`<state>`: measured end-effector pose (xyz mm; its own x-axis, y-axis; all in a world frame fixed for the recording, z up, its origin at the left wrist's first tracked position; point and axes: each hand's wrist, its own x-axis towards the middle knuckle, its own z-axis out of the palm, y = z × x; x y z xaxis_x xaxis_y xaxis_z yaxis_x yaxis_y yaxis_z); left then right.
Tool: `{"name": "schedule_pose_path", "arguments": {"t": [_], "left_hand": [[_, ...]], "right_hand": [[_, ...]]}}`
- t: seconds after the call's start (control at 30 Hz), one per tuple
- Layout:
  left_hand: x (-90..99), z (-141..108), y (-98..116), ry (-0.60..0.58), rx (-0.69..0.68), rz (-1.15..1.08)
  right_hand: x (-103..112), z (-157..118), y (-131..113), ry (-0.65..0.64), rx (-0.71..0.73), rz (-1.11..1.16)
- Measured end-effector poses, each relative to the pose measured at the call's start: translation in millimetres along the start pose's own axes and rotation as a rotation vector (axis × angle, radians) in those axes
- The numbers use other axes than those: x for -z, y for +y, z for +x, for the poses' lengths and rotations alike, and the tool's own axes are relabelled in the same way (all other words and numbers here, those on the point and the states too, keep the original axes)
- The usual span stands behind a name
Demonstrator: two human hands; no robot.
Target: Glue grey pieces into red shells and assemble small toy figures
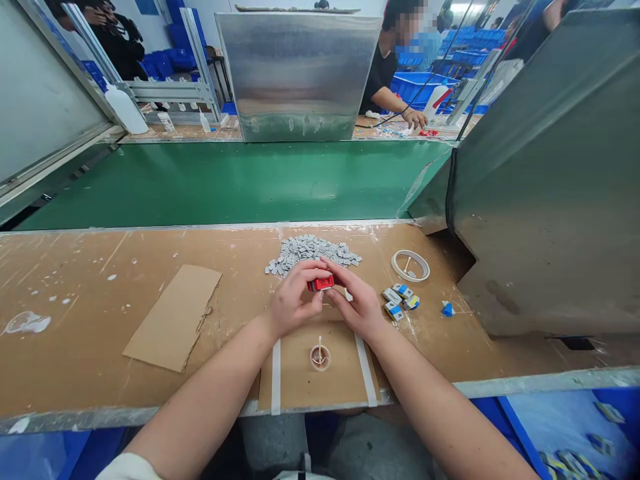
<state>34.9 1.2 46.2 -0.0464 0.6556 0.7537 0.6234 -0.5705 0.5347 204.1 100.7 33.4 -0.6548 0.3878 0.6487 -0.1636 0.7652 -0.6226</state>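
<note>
A small red part [321, 284] is held between both hands above the middle of the brown work table. My left hand [299, 297] grips it from the left with thumb and fingers. From the right, my right hand [354, 299] has its fingertips closed on the same part. Just beyond the hands lies a heap of small grey pieces [313, 248]. Nearer to me, a small round cup [320, 358] with a thin stick in it stands on a cardboard sheet [295, 387]. Several small grey, blue and yellow blocks [393, 295] lie right of my right hand.
A tape roll [424, 270] and a blue piece [448, 309] lie to the right, beside a large metal housing [545, 200]. Cardboard [173, 317] lies left. Behind the table runs a green belt [250, 180]; across it a person's hand [415, 119] rests on another bench.
</note>
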Motion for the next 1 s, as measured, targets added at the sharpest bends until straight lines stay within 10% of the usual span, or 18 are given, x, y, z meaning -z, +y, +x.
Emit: {"name": "schedule_pose_path", "arguments": {"t": [1.0], "left_hand": [[-0.1, 1.4, 7.6, 0.001, 0.531, -0.067]], "right_hand": [[-5.3, 1.7, -7.4, 0.083, -0.255, 0.091]]}}
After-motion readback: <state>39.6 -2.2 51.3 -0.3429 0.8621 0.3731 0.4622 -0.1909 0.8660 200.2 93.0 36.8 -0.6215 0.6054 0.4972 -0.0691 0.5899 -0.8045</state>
